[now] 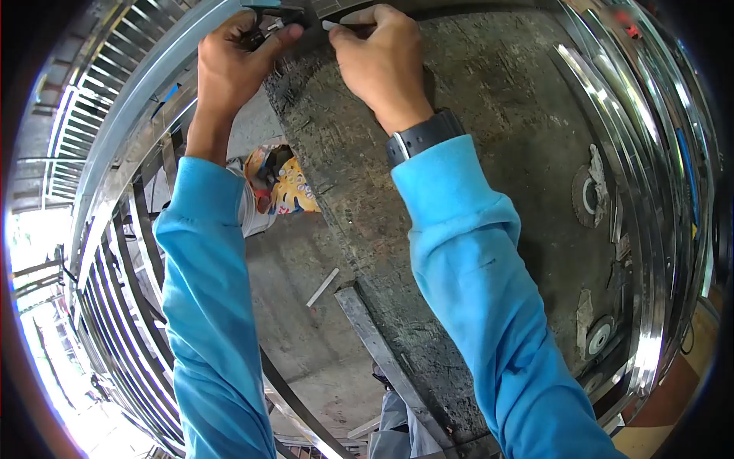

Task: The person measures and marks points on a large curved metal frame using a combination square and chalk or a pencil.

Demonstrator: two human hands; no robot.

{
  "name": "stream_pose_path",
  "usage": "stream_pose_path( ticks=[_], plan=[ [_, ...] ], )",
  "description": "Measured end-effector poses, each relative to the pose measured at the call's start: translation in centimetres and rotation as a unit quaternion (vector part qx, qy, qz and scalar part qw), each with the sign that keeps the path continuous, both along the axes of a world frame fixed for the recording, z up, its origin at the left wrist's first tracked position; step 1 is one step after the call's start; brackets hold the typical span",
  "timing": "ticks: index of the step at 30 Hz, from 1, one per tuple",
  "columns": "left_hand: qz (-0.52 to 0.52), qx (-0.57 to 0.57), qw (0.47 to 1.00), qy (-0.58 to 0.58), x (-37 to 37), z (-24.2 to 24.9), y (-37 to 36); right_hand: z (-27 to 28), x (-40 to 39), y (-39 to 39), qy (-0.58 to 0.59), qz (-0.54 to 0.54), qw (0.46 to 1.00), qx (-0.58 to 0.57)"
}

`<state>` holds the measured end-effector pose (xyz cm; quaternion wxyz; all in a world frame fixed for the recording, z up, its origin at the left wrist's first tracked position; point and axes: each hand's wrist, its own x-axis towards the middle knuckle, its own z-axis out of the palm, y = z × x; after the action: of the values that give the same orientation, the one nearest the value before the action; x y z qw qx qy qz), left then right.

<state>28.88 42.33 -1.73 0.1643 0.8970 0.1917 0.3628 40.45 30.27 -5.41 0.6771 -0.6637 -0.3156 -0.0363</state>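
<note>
My left hand (233,65) is at the top of the view, its fingers curled around a dark metal piece (290,14) with a small bright bolt-like part by the thumb. The exact kind of that piece is cut off by the frame edge. To its right, my right hand (386,65) is closed in a pinch on a small white-tipped stick (329,25), which points toward the left hand. Both hands are over the far end of a worn, dark workbench top (367,176).
A flat metal bar (386,356) lies along the bench's near left edge. Cutting discs (600,336) and long shiny metal strips (646,229) lie on the right. Metal railings (115,306) stand at left. A colourful bag (294,187) and a thin offcut (322,288) are on the floor.
</note>
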Motion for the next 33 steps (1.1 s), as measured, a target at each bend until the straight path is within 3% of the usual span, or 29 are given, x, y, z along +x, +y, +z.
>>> stream_pose_path(
  ticks=[6, 11, 14, 16, 22, 24, 27, 31, 33],
  plan=[
    [0.019, -0.079, 0.997, 0.012, 0.0, 0.0, -0.2, 0.3, -0.3, -0.2, -0.014, -0.013, 0.999, -0.036],
    [0.000, -0.041, 0.999, -0.006, 0.3, 0.1, -0.7, 0.2, 0.1, -0.1, 0.055, 0.017, 0.998, -0.034],
    [0.000, -0.042, 0.999, 0.003, 0.2, 0.2, -0.4, 0.4, 0.2, -0.3, 0.044, 0.049, 0.996, -0.058],
    [-0.005, -0.041, 0.999, 0.004, 0.0, 0.1, -0.4, 0.8, 0.3, -0.7, -0.041, 0.035, 0.993, -0.106],
    [-0.010, -0.008, 1.000, 0.005, 0.0, 0.3, -0.2, 1.0, 0.3, -0.6, -0.025, 0.051, 0.996, -0.070],
    [0.015, -0.036, 0.998, 0.053, -0.2, 0.4, 0.2, 1.1, 0.2, -0.7, -0.023, 0.058, 0.997, -0.055],
    [-0.031, -0.013, 0.999, -0.015, 0.2, 0.2, -0.5, 1.1, 0.2, -0.7, -0.030, 0.064, 0.997, -0.041],
    [-0.003, -0.003, 1.000, 0.017, 0.0, 0.6, -0.4, 1.2, 0.2, -0.7, -0.026, 0.076, 0.995, -0.053],
    [0.026, -0.067, 0.996, 0.050, -0.2, 1.3, -1.1, 1.3, 0.0, -0.8, -0.018, 0.071, 0.995, -0.063]
  ],
)
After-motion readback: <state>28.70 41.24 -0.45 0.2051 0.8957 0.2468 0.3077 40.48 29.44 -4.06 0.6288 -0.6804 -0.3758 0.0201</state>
